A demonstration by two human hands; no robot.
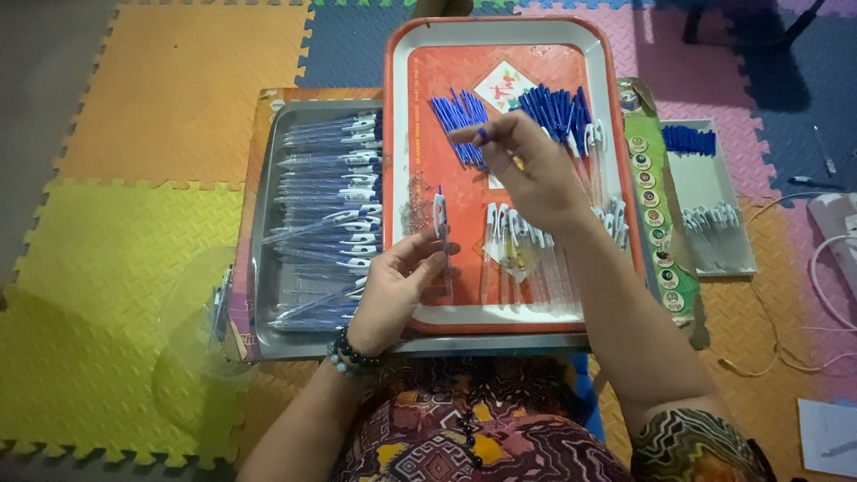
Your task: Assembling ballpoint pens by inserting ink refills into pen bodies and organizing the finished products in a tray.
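Observation:
My left hand [397, 286] holds a clear pen barrel with a white clip [439, 214] upright over the orange tray [500, 317]. Above the tray's middle, my right hand [527, 165] pinches a small blue pen part [482, 136] between its fingertips. Two heaps of blue parts lie on the tray, a left heap [457, 116] and a right heap [558, 109]. A row of clear barrels with white clips [518, 232] lies under my right wrist.
A metal tray [268, 223] at the left is stacked with finished blue-and-white pens [344, 196]. At the right a white box [705, 192] holds more blue parts and clear barrels. Cables [821, 295] lie on the foam floor mats at the far right.

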